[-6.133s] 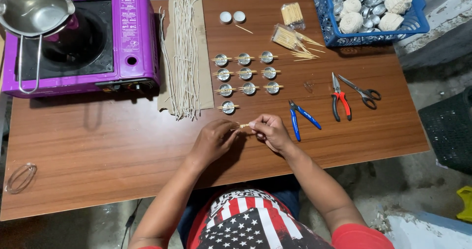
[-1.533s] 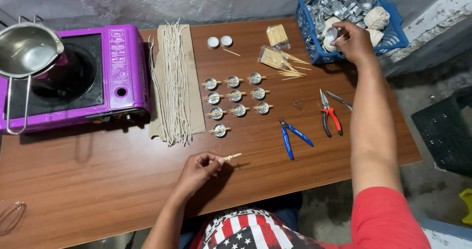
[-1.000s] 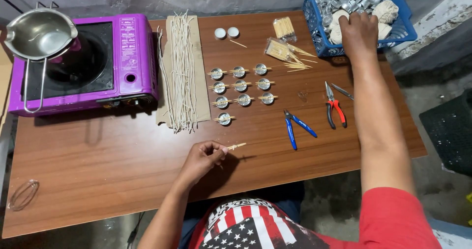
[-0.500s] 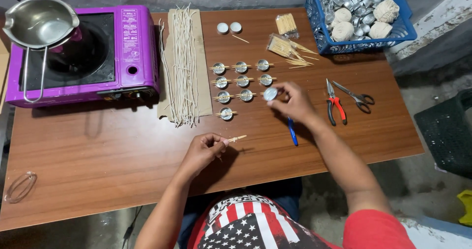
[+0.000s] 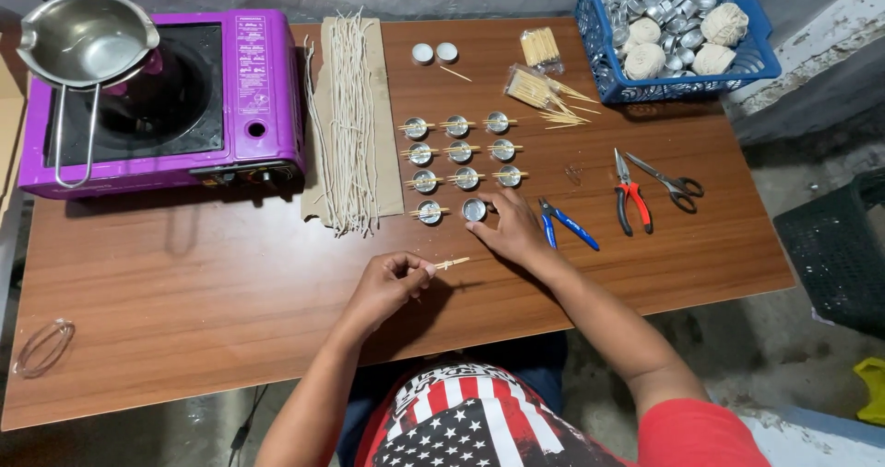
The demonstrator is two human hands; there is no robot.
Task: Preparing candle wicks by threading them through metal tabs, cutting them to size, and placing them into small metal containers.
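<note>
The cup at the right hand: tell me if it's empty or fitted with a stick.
Empty. The cup under the right hand shows a bare interior; the neighbouring cups carry sticks across them.

stove: purple portable gas stove [image 5: 166, 107] sitting far left on the brown wooden table [image 5: 184, 338]
basket: blue plastic basket [image 5: 678, 34] lying far right, behind red-handled pliers [image 5: 629, 193]
cups: small round metal cups [image 5: 458, 152] lying between them

Brown wooden table [image 5: 230, 338] carries purple stove [image 5: 166, 98], cardboard strip with wicks [image 5: 350, 117], metal cups [image 5: 458, 152], blue pliers [image 5: 567, 225], red cutters [image 5: 630, 193], scissors [image 5: 673, 183], blue basket [image 5: 678, 24].

Bare table [image 5: 184, 319] left; cups [image 5: 458, 152], pliers [image 5: 567, 224] crowd right.
</note>
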